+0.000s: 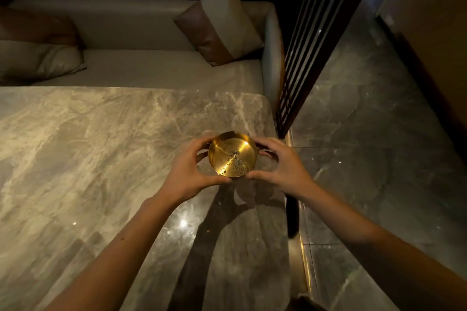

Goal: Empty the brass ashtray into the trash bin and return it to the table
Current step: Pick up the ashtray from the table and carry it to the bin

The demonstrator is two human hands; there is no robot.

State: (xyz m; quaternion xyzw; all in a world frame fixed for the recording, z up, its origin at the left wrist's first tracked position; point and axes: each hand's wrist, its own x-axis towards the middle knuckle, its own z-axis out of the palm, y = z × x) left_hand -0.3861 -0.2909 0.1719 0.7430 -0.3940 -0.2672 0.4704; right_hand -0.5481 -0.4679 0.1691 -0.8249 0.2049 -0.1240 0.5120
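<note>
A round brass ashtray [228,153] with a small heap of grey ash inside is held near the right edge of the marble table [88,146]. My left hand [187,171] grips its left rim with thumb and fingers. My right hand [280,164] grips its right rim the same way. The ashtray seems to be just above the tabletop, its shadow lying below it. No trash bin is in view.
A pale sofa [141,33] with a two-tone cushion [222,23] and another cushion [38,58] stands beyond the table. A dark slatted screen [310,40] rises at the table's right corner. Glossy marble floor [366,146] lies to the right.
</note>
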